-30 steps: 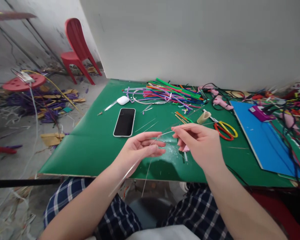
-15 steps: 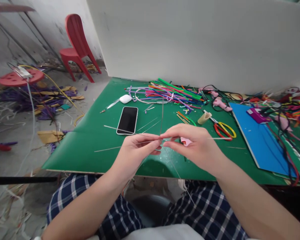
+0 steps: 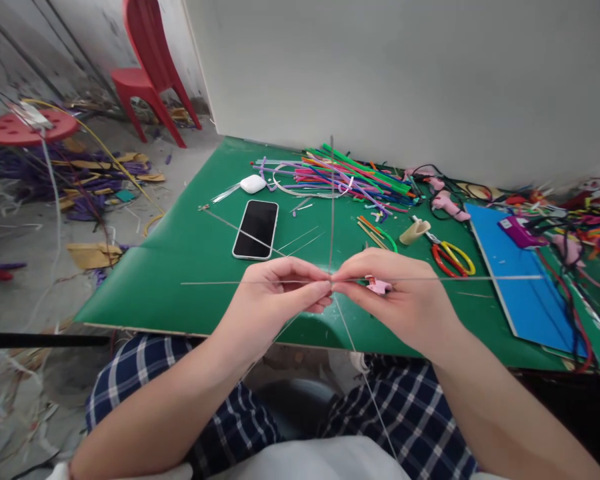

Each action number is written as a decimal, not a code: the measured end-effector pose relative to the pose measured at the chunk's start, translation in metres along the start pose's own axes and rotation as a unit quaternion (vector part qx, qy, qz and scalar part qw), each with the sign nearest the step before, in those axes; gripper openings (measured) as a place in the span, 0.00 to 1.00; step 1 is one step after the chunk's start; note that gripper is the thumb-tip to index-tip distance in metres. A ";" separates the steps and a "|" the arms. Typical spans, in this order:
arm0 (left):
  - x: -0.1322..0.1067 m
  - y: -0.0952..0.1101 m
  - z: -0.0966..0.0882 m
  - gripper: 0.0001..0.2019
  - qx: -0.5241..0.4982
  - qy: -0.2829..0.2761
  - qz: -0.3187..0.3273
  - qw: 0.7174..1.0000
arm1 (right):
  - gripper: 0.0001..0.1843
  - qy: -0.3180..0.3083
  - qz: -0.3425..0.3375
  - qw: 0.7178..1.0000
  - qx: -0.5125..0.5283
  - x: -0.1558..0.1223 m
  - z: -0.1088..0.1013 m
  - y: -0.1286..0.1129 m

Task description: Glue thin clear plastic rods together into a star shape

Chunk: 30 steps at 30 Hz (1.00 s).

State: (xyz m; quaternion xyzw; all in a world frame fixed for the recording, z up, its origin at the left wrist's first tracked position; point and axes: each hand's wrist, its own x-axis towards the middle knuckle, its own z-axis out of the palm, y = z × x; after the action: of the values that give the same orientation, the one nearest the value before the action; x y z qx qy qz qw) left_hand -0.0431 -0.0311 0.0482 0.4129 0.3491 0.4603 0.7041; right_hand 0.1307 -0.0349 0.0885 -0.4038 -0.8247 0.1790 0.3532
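Note:
My left hand (image 3: 279, 290) and my right hand (image 3: 386, 288) meet fingertip to fingertip above the near edge of the green table (image 3: 190, 267). Both pinch several thin metal wires (image 3: 220, 283) where they cross. The wires fan out from the pinch: one runs left and right, one stands upward, one slants to the far left, one slants down over my lap. A small pink piece (image 3: 378, 286) shows by my right fingers; I cannot tell whether they hold it.
A black phone (image 3: 256, 229) and a white earbud case (image 3: 253, 183) lie ahead on the left. Coloured sticks (image 3: 340, 179), red-and-yellow scissors (image 3: 450, 257), a tape roll (image 3: 414, 231), a blue board (image 3: 525, 283) and tangled cords lie beyond. A red chair (image 3: 147, 73) stands on the littered floor.
My hands have come together from apart, and the wires now cross at the pinch and fan out wider, one pointing up. The view has tilted a little.

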 end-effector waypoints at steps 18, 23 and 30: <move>0.003 -0.003 0.001 0.04 0.015 -0.007 0.024 1.000 | 0.03 0.058 0.034 0.997 -0.033 -0.006 0.009 0.008; 0.004 -0.003 0.000 0.02 0.023 -0.004 0.034 0.999 | 0.02 0.058 0.042 0.997 -0.030 -0.011 0.011 0.013; 0.005 -0.003 0.002 0.02 0.078 -0.002 0.047 0.996 | 0.03 0.060 0.060 0.996 -0.030 -0.013 0.011 0.017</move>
State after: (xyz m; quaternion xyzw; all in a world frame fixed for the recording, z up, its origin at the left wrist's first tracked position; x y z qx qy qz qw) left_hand -0.0386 -0.0272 0.0454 0.4831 0.3627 0.4636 0.6482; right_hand 0.1375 -0.0350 0.0647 -0.4730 -0.7813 0.1500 0.3785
